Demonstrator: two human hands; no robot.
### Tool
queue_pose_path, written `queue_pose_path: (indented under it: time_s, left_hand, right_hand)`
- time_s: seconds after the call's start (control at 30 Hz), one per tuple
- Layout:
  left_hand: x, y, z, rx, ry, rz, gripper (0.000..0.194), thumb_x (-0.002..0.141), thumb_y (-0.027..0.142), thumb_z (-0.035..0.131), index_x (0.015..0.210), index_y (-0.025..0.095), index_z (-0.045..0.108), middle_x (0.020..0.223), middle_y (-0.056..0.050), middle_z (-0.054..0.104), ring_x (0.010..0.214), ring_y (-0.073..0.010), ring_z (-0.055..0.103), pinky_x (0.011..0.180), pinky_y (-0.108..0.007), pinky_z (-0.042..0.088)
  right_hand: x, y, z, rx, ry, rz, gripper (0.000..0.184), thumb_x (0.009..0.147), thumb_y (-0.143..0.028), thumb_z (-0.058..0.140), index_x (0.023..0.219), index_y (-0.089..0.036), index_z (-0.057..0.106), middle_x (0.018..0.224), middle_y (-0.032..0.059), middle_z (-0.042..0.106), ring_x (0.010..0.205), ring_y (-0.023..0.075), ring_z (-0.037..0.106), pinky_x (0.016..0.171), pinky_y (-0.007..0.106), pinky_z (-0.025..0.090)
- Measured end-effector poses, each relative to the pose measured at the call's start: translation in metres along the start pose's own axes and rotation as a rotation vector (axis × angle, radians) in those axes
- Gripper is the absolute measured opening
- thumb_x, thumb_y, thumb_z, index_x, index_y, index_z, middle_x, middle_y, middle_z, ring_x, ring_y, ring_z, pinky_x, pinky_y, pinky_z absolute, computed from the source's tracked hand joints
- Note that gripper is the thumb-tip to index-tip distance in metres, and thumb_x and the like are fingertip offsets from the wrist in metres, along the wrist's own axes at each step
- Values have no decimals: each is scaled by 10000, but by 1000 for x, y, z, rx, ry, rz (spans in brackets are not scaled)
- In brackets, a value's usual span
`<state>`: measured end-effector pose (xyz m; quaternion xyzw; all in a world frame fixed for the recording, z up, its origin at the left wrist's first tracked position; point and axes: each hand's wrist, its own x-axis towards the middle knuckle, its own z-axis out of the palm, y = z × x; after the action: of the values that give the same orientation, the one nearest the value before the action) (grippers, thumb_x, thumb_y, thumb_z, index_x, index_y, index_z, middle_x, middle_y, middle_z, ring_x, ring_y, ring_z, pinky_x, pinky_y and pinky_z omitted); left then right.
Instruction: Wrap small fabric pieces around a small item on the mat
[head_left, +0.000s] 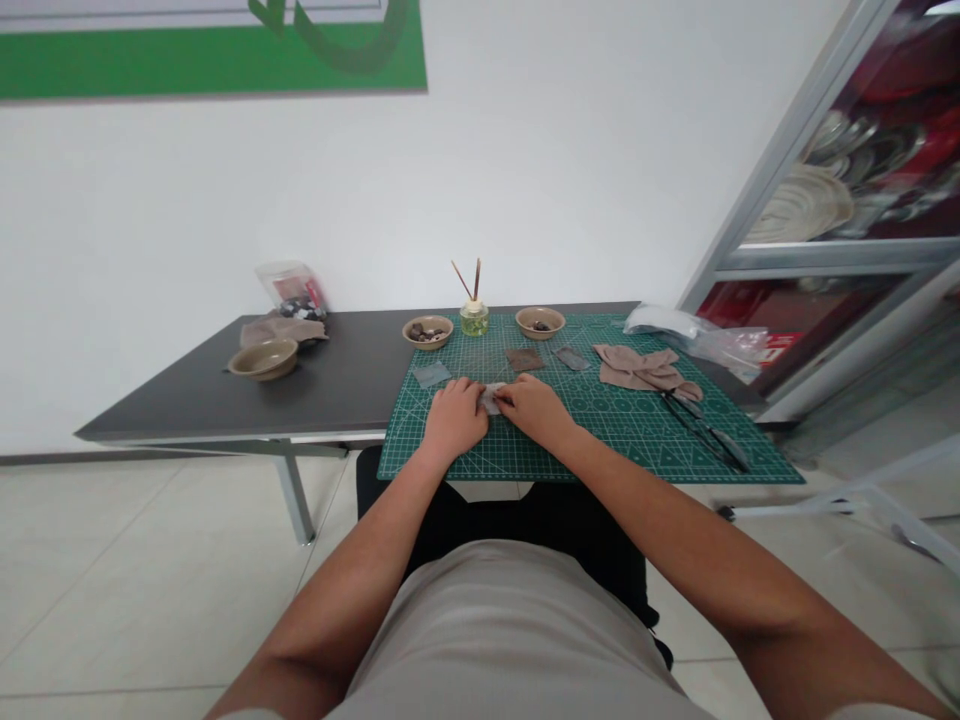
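On the green cutting mat (630,440), a small, pale grey piece, thin like a cloth or mesh pouch (491,399), lies between my hands. My left hand (456,415) has its curled fingers on the pouch's left side. My right hand (538,408) pinches its right edge; a tiny dark spot shows at those fingertips, too small to name. Flat beyond my hands are a brown square piece (524,359), a grey piece (572,358) and a light blue-grey piece (432,375).
Behind are a tan bowl of dark bits (428,333), a glass bottle with sticks (474,317) and another bowl (540,322). A beige cloth (637,369), black-framed glasses (705,430) and clear plastic bag (720,340) lie right. Left stand a bowl (264,361) and plastic container (291,288).
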<state>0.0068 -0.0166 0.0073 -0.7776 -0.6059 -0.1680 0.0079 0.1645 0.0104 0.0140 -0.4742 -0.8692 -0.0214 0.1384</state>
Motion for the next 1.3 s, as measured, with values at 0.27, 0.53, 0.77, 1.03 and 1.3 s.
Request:
queue_pose_path:
  time_s: [0.27, 0.53, 0.77, 1.03, 1.3]
  left_hand:
    - [1, 1, -1, -23, -25, -16, 352, 896, 228, 421, 1204, 225, 591, 1195, -91, 584, 1158, -257, 485, 963, -416, 397]
    - [1, 1, -1, -15, -14, -12, 367, 883, 218, 434, 1213, 216, 594, 1197, -96, 584, 1163, -264, 483, 966, -416, 396]
    - [1, 1, 0, -18, -30, -13, 362, 892, 233, 430, 1214, 225, 597, 1189, -95, 581, 1157, -261, 484, 964, -418, 401]
    - [2, -1, 1, -21, 3, 10, 336, 894, 237, 432, 1166, 210, 627, 1156, -83, 601, 1124, -251, 504, 943, -401, 417]
    - [2, 0, 0, -22, -2, 5, 336, 884, 224, 443, 1167, 220, 623, 1170, -81, 601, 1134, -256, 502, 928, -411, 417]
  right_hand:
    - [2, -2, 1, 23, -3, -27, 269, 947, -227, 474, 904, -153, 729, 844, 91, 702, 868, 206, 540, 753, 301, 380]
    - [1, 7, -4, 23, -10, 38, 261, 939, -250, 499, 923, -162, 744, 825, 85, 702, 887, 207, 549, 761, 296, 387]
    - [-7, 7, -4, 76, -34, -23, 225, 926, -262, 534, 979, -188, 740, 847, 63, 699, 883, 192, 559, 762, 278, 390]
    - [-1, -2, -2, 90, 5, -3, 232, 921, -243, 526, 901, -179, 748, 803, 64, 691, 860, 191, 544, 750, 285, 386]
    - [-8, 4, -6, 171, 5, 59, 201, 903, -265, 567, 951, -215, 756, 814, 44, 675, 871, 170, 573, 768, 263, 396]
